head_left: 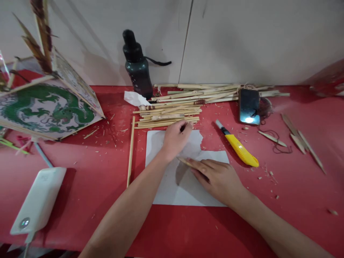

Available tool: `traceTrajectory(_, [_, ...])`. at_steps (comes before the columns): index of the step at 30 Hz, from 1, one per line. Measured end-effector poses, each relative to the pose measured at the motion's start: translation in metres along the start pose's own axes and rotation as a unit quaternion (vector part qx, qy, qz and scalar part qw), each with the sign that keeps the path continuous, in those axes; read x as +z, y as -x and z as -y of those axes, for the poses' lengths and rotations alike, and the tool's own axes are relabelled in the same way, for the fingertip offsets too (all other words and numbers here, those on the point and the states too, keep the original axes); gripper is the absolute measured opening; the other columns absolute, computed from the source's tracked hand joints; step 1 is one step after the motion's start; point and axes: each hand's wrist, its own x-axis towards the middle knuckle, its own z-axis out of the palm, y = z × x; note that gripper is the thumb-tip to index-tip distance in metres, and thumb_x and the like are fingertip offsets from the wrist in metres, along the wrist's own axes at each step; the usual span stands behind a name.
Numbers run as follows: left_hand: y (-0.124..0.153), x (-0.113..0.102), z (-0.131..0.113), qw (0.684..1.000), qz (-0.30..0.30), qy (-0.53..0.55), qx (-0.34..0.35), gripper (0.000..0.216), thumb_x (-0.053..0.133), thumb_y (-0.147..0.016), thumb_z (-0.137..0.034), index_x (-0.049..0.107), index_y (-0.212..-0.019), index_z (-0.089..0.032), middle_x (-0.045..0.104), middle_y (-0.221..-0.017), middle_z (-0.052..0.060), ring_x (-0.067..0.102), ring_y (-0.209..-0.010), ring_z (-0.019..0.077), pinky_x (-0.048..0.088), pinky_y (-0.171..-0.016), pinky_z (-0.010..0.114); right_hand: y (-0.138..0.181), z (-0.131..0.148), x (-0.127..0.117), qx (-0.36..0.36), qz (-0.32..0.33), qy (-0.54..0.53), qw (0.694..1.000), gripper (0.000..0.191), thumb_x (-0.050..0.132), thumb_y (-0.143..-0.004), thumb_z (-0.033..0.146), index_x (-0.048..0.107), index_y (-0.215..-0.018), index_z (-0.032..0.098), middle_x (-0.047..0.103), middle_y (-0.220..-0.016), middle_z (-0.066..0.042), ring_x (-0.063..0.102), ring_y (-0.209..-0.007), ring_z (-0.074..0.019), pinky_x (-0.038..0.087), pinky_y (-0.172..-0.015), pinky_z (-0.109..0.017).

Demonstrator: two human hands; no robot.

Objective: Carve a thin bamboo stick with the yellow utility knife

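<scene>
My left hand (pixel 175 138) reaches forward over the white paper sheet (pixel 172 191) to the pile of bamboo sticks (pixel 168 115); its fingers are curled at the pile's near edge, seemingly pinching a stick. My right hand (pixel 216 177) lies on the paper, fingers pressed together on a short bamboo sliver (pixel 185 161) that pokes out past the fingertips. A single long bamboo stick (pixel 130 150) lies to the left of the paper.
A yellow utility knife (pixel 240 149) lies right of the paper. A phone (pixel 249 106) rests on longer bamboo strips (pixel 215 92). A dark bottle (pixel 137 66) stands by the wall. A dragon lantern (pixel 45 107) and a white power bank (pixel 39 200) sit left. Pointed slivers (pixel 303 141) lie right.
</scene>
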Motion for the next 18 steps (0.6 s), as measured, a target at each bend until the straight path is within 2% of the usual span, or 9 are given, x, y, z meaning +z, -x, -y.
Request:
traceTrajectory(4, [0.0,0.0,0.001,1.0,-0.003,0.003,-0.002,0.036,0.051,-0.098,-0.042,0.048,-0.069,-0.02,0.045,-0.067,-0.003,0.04,-0.067,0.012,0.033,-0.068,0.03,-0.001,-0.001,-0.001,0.024,-0.006,0.019,1.0,0.034,0.048,-0.107,0.03,0.069,-0.132,0.021,0.077,-0.084,-0.002,0.069,-0.07,-0.0144,0.045,-0.062,-0.029])
traceTrajectory(12, [0.0,0.0,0.0,1.0,-0.001,-0.002,-0.002,0.037,0.05,-0.098,-0.043,0.046,-0.069,-0.02,0.044,-0.066,-0.003,0.04,-0.067,0.0123,0.032,-0.067,0.03,-0.001,0.0,-0.003,-0.018,0.033,-0.016,0.999,0.034,0.054,-0.104,0.035,0.071,-0.13,0.02,0.077,-0.09,-0.004,0.072,-0.076,-0.0167,0.05,-0.064,-0.03])
traceTrajectory(15, [-0.001,0.0,0.0,1.0,0.002,-0.002,0.002,0.037,0.05,-0.098,-0.042,0.045,-0.068,-0.02,0.045,-0.065,-0.003,0.04,-0.066,0.0124,0.032,-0.067,0.03,-0.008,-0.003,-0.006,-0.019,0.009,-0.031,0.999,0.03,0.056,-0.104,0.036,0.073,-0.122,0.02,0.076,-0.092,-0.005,0.07,-0.079,-0.0164,0.051,-0.067,-0.029])
traceTrajectory(18, [-0.001,0.0,0.001,1.0,0.002,0.002,0.005,0.038,0.05,-0.098,-0.042,0.046,-0.068,-0.02,0.045,-0.065,-0.003,0.04,-0.066,0.0124,0.031,-0.066,0.031,-0.001,-0.001,-0.016,-0.029,-0.05,-0.046,0.997,0.021,0.061,-0.101,0.031,0.073,-0.114,0.02,0.074,-0.09,-0.004,0.067,-0.078,-0.0161,0.052,-0.068,-0.03])
